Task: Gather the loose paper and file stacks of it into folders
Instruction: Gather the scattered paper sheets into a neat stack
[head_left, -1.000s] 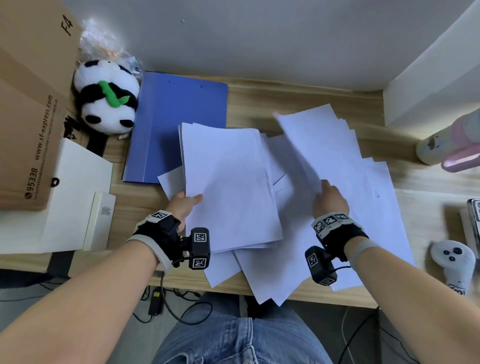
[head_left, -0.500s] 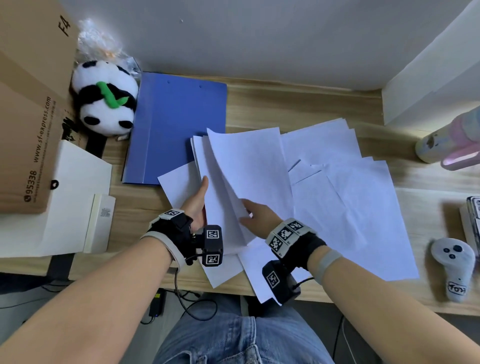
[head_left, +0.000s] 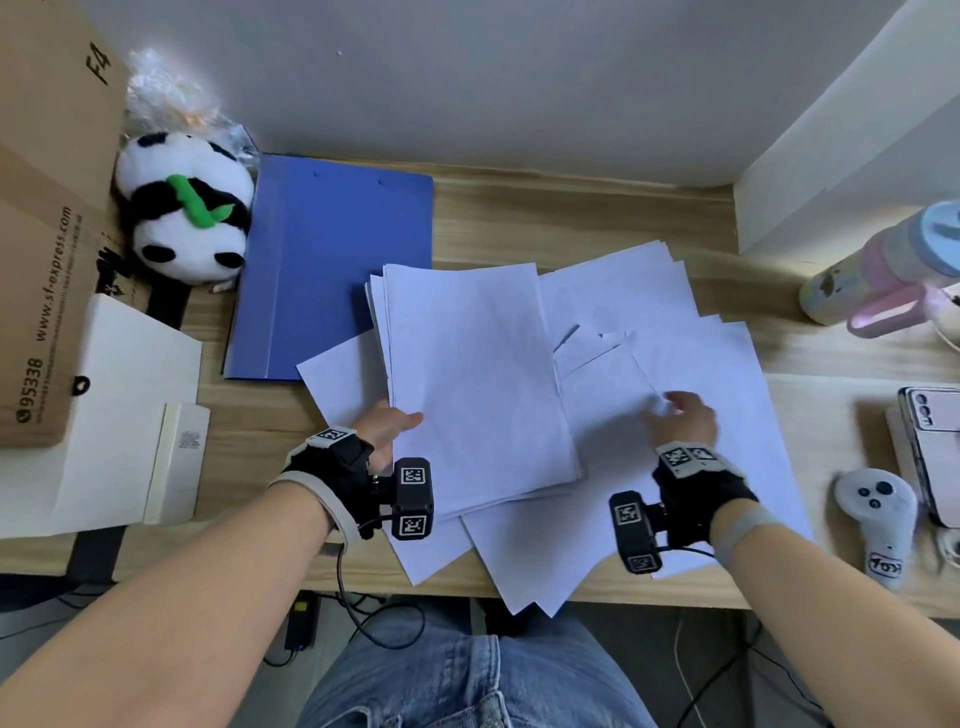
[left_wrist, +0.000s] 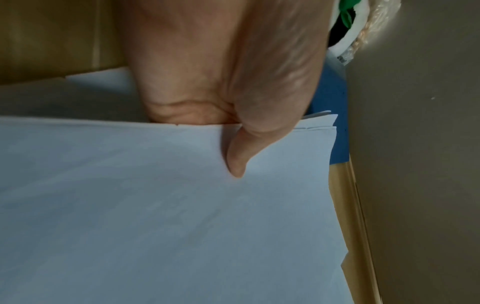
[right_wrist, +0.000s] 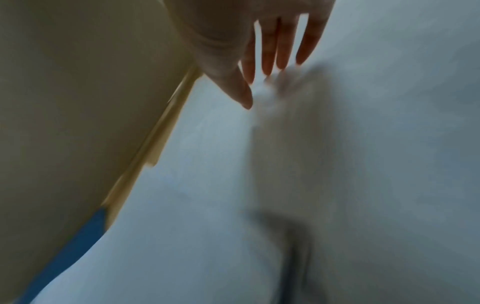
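**Paper gathering: position of the next sheet relative to the hands**

A wooden counter (head_left: 545, 223) against a plain grey wall carries the work.

Left hand (head_left: 387, 431): at lower centre-left of the head view, it pinches the near left edge of the gathered stack (head_left: 475, 379), thumb (left_wrist: 237, 160) on top, the other fingers hidden beneath. The stack's long axis runs from the lower frame toward the wall.

Right hand (head_left: 685, 418): at centre-right, fingers (right_wrist: 283, 49) extended and slightly spread, tips touching the loose sheets (head_left: 701, 374). The picture is blurred; whether a sheet is pinched cannot be told.

The loose sheets lie fanned to the right of the stack, partly under it, some overhanging the near counter edge. The right hand is the nearer one; the likely next move carries a sheet leftward onto the stack.

The blue folder (head_left: 332, 265) lies closed at upper left, its lower right corner under the stack. Filing appears not yet begun.
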